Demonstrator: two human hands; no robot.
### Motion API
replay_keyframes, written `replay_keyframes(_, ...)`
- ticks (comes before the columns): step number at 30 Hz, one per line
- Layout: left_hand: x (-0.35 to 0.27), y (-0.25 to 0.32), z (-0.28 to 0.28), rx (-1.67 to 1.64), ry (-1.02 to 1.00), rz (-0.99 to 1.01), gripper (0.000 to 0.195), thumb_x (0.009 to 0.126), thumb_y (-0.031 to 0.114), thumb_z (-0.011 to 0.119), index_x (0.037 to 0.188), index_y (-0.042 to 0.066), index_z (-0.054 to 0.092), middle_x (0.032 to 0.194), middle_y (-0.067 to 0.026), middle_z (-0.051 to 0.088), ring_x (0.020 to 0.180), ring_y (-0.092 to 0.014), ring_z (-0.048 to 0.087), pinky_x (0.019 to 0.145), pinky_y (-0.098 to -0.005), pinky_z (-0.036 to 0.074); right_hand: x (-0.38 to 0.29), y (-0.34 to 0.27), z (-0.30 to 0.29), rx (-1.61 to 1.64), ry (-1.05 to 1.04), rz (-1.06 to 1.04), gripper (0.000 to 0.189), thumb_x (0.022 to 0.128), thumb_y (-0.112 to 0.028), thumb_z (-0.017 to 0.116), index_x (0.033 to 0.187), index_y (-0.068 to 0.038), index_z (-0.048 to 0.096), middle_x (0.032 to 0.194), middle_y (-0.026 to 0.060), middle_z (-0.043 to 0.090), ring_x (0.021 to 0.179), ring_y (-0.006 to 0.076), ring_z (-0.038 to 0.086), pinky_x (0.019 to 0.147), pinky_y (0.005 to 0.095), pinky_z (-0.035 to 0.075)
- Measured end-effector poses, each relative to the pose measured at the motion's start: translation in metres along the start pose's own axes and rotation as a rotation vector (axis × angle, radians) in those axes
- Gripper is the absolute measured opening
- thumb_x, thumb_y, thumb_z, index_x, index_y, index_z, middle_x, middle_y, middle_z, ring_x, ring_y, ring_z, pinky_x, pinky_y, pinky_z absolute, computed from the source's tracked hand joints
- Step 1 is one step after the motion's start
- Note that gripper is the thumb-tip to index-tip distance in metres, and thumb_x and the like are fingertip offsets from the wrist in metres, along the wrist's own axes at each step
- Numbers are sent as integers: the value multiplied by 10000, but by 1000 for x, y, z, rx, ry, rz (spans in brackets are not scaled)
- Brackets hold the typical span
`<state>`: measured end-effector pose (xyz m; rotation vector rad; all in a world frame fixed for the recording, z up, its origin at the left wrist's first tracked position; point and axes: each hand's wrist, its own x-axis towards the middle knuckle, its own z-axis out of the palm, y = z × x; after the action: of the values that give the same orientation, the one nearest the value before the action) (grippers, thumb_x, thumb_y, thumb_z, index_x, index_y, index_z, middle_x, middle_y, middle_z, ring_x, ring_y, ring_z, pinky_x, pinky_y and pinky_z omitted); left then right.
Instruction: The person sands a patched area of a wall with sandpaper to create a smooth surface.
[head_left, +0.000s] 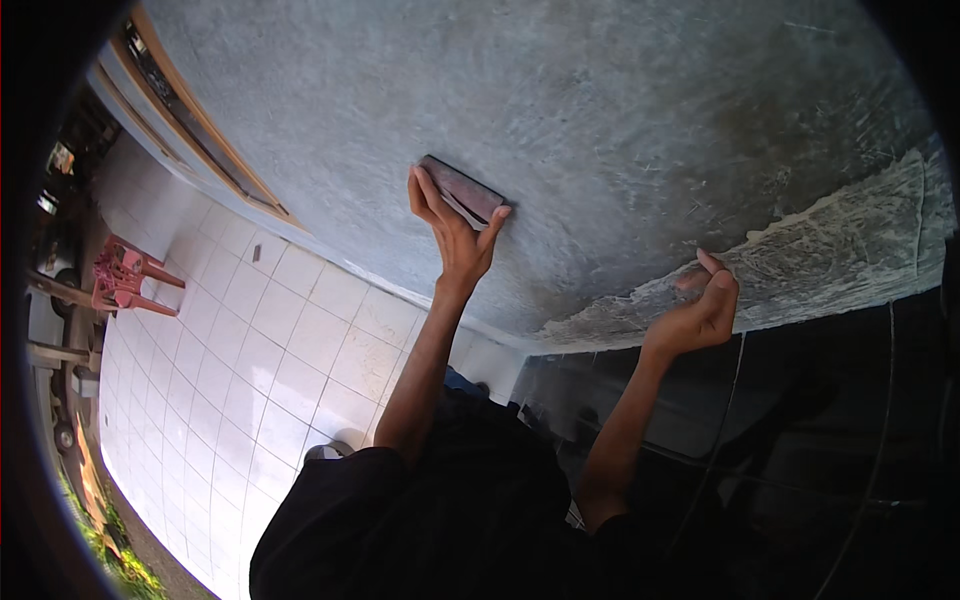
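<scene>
My left hand (459, 244) grips a sanding block (465, 187) that looks wrapped in reddish-brown abrasive paper. Fingers hold one end and the thumb the other, and the block's far side lies against a smooth grey cement-plastered wall (600, 97). A dark gap shows between the paper and the block near my palm. Off to the right, my right hand (694, 311) is raised in front of the wall's rough, pale lower band (832, 240). Its fingers are loosely bent and apart, with nothing seen in them; whether they touch the wall I cannot tell.
Glossy black tiles (810, 420) adjoin the rough band at the right. White floor tiles (292, 337) spread to the left, with a small block-like object (257, 253) on them. Farther left stands a pink plastic chair (135, 277). A wooden frame (195, 112) is set in the wall.
</scene>
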<state>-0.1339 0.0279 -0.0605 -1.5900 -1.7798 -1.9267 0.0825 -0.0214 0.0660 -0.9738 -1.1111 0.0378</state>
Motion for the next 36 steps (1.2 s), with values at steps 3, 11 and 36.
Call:
replay_keyframes(3, -7, -7, 4, -10, 46, -82, 1189, 786, 481, 755, 1496, -40, -44, 1490, -260, 18, 1398, -437, 123, 1119, -531, 232, 0, -2, 9, -32, -56, -60, 406, 1019, -285, 485, 872, 30, 695, 611, 22, 517, 576, 103, 481, 626, 267, 395)
replay_keyframes(11, -29, -41, 6, -87, 219, -439, 966, 876, 301, 695, 1515, -7, 38, 1479, -256, 142, 1378, -416, 213, 1120, -498, 239, -7, 6, 28, -45, -198, -475, 422, 1028, -205, 433, 755, 29, 654, 524, 10, 436, 547, 140, 447, 655, 379, 446)
replay_keyframes(36, -87, -117, -3, -268, -69, -1138, 1007, 941, 568, 486, 1447, -173, 28, 1406, -294, 268, 1129, -342, 510, 974, -380, 434, -85, 39, 117, 264, -982, -710, 287, 934, -94, 510, 688, -8, 629, 593, 48, 527, 524, 186, 511, 632, 394, 415)
